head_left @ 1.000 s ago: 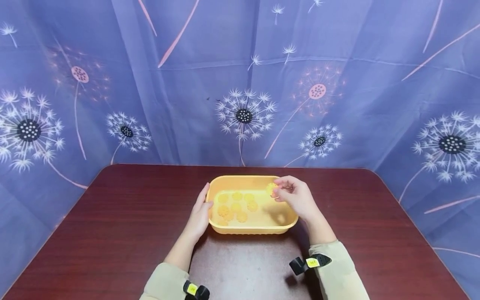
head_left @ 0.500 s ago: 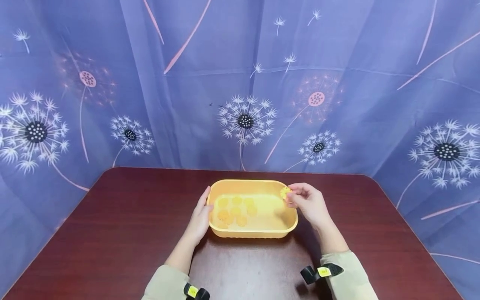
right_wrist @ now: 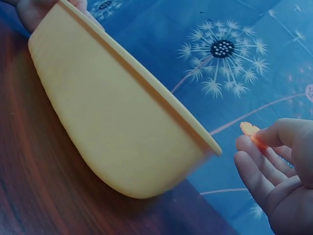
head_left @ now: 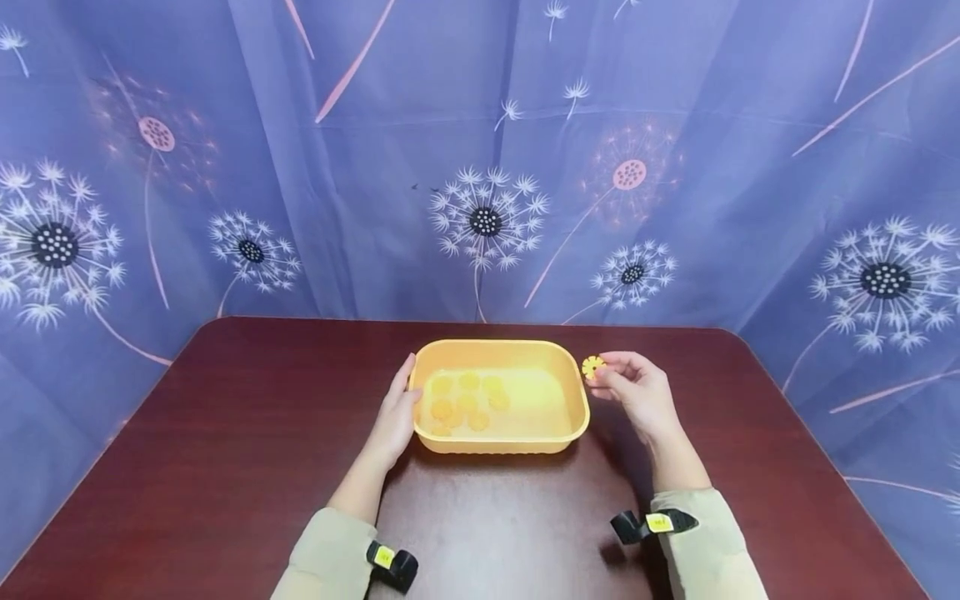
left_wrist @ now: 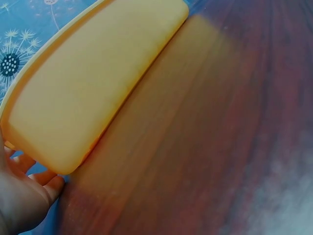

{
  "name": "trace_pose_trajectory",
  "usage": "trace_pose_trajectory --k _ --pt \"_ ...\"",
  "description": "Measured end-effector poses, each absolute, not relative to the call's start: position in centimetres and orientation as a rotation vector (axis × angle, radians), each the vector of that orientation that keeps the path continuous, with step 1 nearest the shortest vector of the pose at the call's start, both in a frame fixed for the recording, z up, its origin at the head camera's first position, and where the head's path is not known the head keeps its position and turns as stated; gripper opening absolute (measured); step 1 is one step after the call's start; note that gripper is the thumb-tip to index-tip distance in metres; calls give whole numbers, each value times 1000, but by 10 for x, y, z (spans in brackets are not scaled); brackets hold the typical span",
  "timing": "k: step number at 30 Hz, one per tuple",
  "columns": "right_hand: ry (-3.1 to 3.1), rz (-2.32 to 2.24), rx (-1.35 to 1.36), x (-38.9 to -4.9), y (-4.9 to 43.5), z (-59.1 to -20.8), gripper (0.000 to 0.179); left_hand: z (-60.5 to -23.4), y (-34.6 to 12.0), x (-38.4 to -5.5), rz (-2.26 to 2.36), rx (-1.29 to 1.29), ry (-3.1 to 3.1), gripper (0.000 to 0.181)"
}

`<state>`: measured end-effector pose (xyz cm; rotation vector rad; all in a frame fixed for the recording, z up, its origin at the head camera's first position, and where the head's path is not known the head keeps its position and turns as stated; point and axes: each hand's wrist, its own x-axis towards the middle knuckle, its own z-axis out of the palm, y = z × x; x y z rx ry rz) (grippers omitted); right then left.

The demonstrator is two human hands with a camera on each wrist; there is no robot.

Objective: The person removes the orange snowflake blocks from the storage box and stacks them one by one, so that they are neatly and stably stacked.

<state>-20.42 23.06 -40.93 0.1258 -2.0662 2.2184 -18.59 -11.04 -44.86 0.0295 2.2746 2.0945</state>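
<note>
A yellow plastic basin (head_left: 495,446) stands on the table, with several flat yellow notched discs (head_left: 467,403) lying in its left half. At its left end my left hand (head_left: 392,421) grips the wall, thumb at the rim and fingers along the outside. The left wrist view shows those fingers partly hidden behind the basin's end. Just beyond the right rim, my right hand (head_left: 637,392) pinches one yellow snowflake disc (head_left: 592,367) between thumb and fingers. That disc looks orange in the right wrist view, held apart from the basin wall.
The dark red-brown wooden table (head_left: 225,467) extends to both sides and in front of the basin. Behind its far edge hangs a blue curtain (head_left: 360,208) with dandelion prints. Black straps with small cameras (head_left: 652,525) sit on both wrists.
My right hand has carried the pinched snowflake disc from above the basin's right part out past the right rim. The left hand keeps its grip on the basin; the head view shifted slightly.
</note>
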Motion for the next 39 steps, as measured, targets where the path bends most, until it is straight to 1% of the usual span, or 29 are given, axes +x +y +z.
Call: trace_pose_trajectory --k 5,16,27,39 --pt "-2060 2237 86 -207 240 -413 18 -448 -110 -189 2091 35 2265 56" --pt "-2082 2272 -47 -202 257 -433 19 -456 -109 -182 2047 -34 2272 58" --pt "-1968 2365 -85 -213 266 -433 15 -446 -117 -184 2042 -2 2302 57" --pt "-1951 2393 -162 -213 282 -437 14 -446 -113 -185 2030 -9 2301 58"
